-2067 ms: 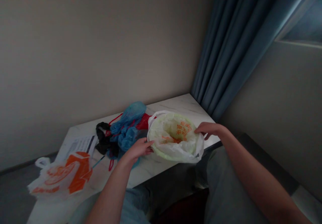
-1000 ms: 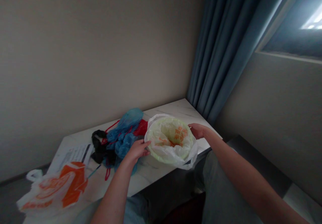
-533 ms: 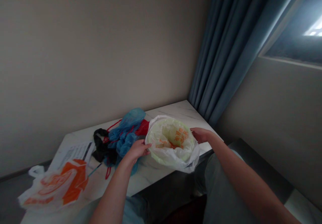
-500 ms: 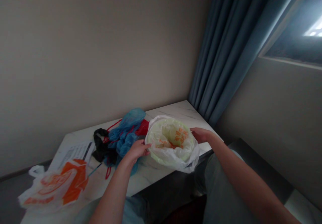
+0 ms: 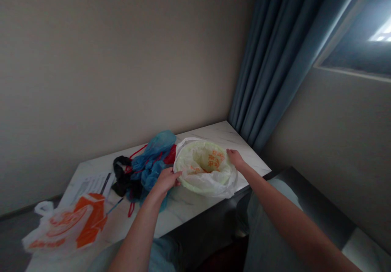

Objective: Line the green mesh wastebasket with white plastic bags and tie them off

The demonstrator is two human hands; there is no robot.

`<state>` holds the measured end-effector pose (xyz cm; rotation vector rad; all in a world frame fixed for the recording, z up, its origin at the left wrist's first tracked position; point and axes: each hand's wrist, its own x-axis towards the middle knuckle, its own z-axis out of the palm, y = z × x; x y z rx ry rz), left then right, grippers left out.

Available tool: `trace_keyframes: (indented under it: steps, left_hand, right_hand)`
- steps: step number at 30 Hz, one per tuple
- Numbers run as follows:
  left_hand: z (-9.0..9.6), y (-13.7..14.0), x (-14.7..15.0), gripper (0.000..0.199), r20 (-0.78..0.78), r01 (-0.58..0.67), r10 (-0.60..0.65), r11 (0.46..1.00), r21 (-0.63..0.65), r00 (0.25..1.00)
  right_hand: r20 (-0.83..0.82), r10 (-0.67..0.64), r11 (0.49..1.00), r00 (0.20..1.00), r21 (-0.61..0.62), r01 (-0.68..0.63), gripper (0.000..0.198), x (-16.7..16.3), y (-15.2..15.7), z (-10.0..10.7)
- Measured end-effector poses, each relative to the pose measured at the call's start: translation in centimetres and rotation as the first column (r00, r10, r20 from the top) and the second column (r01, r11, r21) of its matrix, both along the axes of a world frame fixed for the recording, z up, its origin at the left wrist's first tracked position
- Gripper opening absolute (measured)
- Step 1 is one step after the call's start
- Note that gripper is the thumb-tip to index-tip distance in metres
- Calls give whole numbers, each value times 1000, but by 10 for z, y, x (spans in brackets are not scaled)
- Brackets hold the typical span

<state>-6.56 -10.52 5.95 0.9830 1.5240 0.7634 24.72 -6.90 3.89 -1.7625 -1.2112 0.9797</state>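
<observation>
A round pale-green bin [image 5: 186, 151] stands at the front edge of the marble-patterned table, its mouth tilted toward me. A white plastic bag [image 5: 218, 186] with orange print lines it and folds over its rim. My left hand [image 5: 169, 179] is closed on the left side of the rim, thumb on top. On the right side, my right hand [image 5: 235, 159] pinches the rim and the bag's edge. The lower part of the bin is hidden under the overhanging bag.
Left of the bin lies a heap of blue bags [image 5: 151, 170] with red drawstrings and a black bag [image 5: 121, 176]. A printed sheet [image 5: 91, 184] and a white-and-orange plastic bag [image 5: 69, 227] lie farther left. A blue curtain [image 5: 262, 72] hangs behind the table [image 5: 210, 131].
The bin has shifted slightly left and away from me. My right hand has moved left and up along the rim, and the overhanging bag sits higher at the front.
</observation>
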Motion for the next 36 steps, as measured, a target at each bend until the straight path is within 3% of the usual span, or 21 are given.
trace_keyframes:
  steps: [4, 8, 13, 16, 20, 25, 28, 31, 34, 36]
  left_hand:
    - [0, -2, -1, 24, -4, 30, -30, 999, -26, 1000]
    - [-1, -9, 0, 26, -4, 74, -75, 993, -92, 997]
    - [1, -20, 2, 30, 27, 171, -169, 967, -189, 985]
    - [9, -24, 0, 38, 48, 308, -306, 914, -263, 951]
    - [21, -28, -6, 58, 50, 495, -513, 792, -358, 857]
    - [27, -28, -13, 65, 26, 543, -581, 742, -394, 813]
    - [28, -24, -19, 65, -5, 490, -537, 773, -402, 843]
    - [29, -15, -25, 64, -75, 361, -407, 869, -340, 910]
    - [27, 4, -27, 64, -119, 156, -173, 977, -143, 978]
    - [24, 18, -26, 63, -124, 9, -9, 1000, -3, 992]
  right_hand:
    - [263, -112, 994, 958, 44, 104, 32, -2, 0, 6]
    - [550, -93, 994, 830, 100, 45, 35, -4, -1, 13]
    - [482, -8, 966, 876, 230, -118, 28, -5, -1, 14]
    - [471, 15, 950, 882, 267, -159, 28, -2, 2, 14]
    - [412, -2, 943, 911, 304, -136, 32, 6, 11, 17]
    - [123, 4, 964, 992, 263, -36, 39, 14, 19, 19]
    - [-70, -17, 981, 997, 193, 30, 36, 19, 11, 21]
    - [-175, -75, 997, 982, -17, 73, 27, 30, -9, 25]
    - [-236, -85, 977, 968, -209, 35, 23, 42, -41, 25]
    - [-313, -9, 952, 950, -293, -88, 28, 47, -63, 22]
